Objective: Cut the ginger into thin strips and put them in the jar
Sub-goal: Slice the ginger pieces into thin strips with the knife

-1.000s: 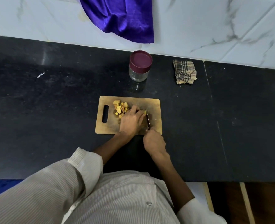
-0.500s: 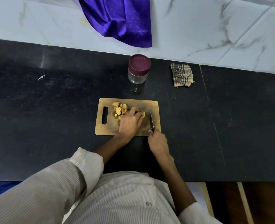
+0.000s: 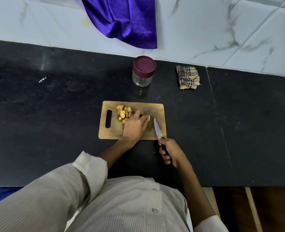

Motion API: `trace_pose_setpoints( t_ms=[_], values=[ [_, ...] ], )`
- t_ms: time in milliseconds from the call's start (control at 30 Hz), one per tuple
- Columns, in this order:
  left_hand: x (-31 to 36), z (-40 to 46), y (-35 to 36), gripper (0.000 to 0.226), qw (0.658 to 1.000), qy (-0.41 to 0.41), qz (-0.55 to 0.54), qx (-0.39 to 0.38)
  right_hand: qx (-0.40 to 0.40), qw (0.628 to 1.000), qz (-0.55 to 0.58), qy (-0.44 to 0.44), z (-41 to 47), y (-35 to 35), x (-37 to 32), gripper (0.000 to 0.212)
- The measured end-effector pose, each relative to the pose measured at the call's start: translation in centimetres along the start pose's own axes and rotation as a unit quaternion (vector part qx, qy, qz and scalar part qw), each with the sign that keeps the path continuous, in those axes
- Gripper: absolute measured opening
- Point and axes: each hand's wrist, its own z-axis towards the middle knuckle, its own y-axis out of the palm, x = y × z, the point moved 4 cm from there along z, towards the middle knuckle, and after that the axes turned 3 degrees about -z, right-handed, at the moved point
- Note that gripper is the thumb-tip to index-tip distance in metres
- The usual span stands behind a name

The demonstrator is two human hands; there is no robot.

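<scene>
Ginger (image 3: 124,112) lies in cut pieces on the far part of the board (image 3: 158,108), and the left hand (image 3: 135,126) rests on the board with its fingers pressing one yellow piece. Right hand (image 3: 169,152), just off the near right corner of the board, has a closed grip on the knife (image 3: 157,128), blade over the board. Behind the board stands the jar (image 3: 143,73), lid on, with a cloth (image 3: 188,77) to its right on the table (image 3: 54,114).
</scene>
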Motion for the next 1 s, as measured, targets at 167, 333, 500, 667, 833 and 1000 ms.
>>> trace_pose_setpoints(
  t_ms=[167, 333, 500, 667, 833, 1000],
  values=[
    [0.0, -0.1, 0.1, 0.019, 1.000, -0.002, -0.002, 0.000, 0.036, 0.996, -0.064, -0.044, 0.3, 0.3, -0.7, 0.025],
    [0.1, -0.1, 0.0, 0.018, 1.000, -0.001, -0.003, -0.001, 0.069, 0.993, -0.068, -0.063, 0.8, 0.6, -0.8, 0.028],
    [0.0, -0.1, -0.1, 0.017, 1.000, -0.002, -0.005, -0.003, 0.083, 0.991, -0.082, -0.067, 1.1, 0.2, -1.1, 0.026],
    [0.1, -0.1, -0.1, 0.015, 1.000, 0.001, -0.007, 0.001, -0.003, 0.999, 0.051, 0.001, 0.5, 0.6, -0.7, 0.027],
    [0.1, -0.1, -0.2, 0.017, 1.000, 0.003, -0.001, -0.001, -0.081, 0.988, 0.129, 0.029, 0.1, -0.1, -0.2, 0.032],
    [0.0, -0.1, 0.0, 0.017, 1.000, -0.001, -0.004, -0.004, -0.003, 0.999, 0.009, -0.031, 0.1, -0.1, -0.6, 0.026]
  ],
)
